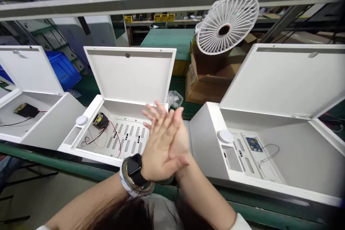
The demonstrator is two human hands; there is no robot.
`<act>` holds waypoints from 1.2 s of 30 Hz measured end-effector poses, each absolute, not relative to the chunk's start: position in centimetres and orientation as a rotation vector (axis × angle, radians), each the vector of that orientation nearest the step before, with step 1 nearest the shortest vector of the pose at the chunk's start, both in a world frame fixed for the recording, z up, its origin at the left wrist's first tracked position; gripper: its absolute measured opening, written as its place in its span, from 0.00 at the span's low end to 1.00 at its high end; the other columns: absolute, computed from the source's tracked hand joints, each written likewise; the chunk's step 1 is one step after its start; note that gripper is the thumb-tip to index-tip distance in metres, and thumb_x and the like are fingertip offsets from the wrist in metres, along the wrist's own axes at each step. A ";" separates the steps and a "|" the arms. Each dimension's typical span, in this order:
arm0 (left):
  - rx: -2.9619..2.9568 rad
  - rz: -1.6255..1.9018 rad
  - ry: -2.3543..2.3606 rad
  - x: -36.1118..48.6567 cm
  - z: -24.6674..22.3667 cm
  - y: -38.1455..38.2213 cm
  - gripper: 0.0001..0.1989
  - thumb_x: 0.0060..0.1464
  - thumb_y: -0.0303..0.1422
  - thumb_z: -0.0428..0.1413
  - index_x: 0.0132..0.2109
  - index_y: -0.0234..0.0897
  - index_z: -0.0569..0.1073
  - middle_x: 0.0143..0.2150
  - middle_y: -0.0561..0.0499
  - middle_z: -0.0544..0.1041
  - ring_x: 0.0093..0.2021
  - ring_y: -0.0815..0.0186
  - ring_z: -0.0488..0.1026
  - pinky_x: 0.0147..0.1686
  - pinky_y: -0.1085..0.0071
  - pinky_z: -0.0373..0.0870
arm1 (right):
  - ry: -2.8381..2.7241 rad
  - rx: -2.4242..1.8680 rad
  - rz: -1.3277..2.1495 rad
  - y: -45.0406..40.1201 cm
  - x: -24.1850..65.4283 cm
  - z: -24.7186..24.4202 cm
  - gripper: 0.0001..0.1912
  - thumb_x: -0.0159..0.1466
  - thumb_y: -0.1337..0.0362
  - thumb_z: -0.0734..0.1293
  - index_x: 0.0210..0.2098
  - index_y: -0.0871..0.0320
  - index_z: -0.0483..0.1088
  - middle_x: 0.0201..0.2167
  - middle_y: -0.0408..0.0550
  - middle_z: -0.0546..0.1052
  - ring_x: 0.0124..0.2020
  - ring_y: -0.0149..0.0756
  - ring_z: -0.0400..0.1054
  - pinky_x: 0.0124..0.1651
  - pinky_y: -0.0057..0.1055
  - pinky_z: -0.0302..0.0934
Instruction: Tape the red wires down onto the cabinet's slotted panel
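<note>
My left hand [159, 147], with a black smartwatch [134, 169] and a patterned band on the wrist, lies across my right hand [182, 140]. They press together, palm against palm, with fingers spread, holding nothing. Both are above the front right corner of a white metal enclosure [129, 79] with its lid raised. Inside it are a slotted panel [126, 138], a black and yellow component [99, 120], loose red and black wires [93, 136] and a round white disc [81, 120]. My hands hide the panel's right end.
Matching open enclosures stand left [29, 70] and right [283, 79], holding a black component [26, 110] and a blue circuit board [254, 144]. Behind are a white fan grille [228, 24], cardboard boxes [210, 82], a plastic bag [174, 99] and a blue crate [63, 70].
</note>
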State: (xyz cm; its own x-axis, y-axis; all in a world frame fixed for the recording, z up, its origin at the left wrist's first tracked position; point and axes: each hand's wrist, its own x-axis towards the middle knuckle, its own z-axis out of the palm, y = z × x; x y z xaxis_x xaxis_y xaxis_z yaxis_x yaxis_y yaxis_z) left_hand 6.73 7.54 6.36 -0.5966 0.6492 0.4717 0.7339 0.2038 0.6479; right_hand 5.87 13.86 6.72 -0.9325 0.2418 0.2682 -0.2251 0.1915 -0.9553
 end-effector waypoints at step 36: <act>-0.931 -0.268 -2.452 1.8 -4.9 -16.0 0.17 0.46 0.46 0.54 0.24 0.37 0.67 0.20 0.49 0.64 0.25 0.61 0.62 0.28 0.63 0.58 | -2.038 -0.527 1.307 21.7 -12.0 -2.7 0.32 0.58 0.42 0.60 0.40 0.69 0.72 0.40 0.63 0.76 0.45 0.49 0.70 0.46 0.40 0.65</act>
State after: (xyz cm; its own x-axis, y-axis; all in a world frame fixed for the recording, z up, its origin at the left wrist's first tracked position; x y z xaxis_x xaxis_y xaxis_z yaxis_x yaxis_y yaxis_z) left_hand 1.84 -15.96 -4.93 -0.6413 0.5668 0.5171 0.6652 0.7466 0.0065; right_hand -12.02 21.73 -2.73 -0.7068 0.6376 0.3066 -0.0126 0.4219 -0.9066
